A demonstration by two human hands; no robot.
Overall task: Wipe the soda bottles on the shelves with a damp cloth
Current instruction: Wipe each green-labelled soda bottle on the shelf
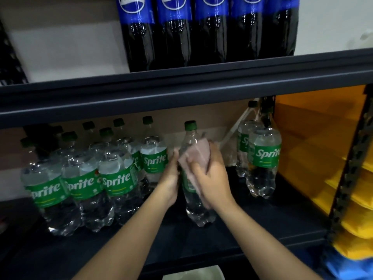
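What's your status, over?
Left hand steadies clear green-capped Sprite bottle. Right hand presses pale pink cloth on it. Nothing blocking, over.

Bare shelf (232, 225) gaps flank the held bottle (194, 207) between Sprite clusters (113, 178).
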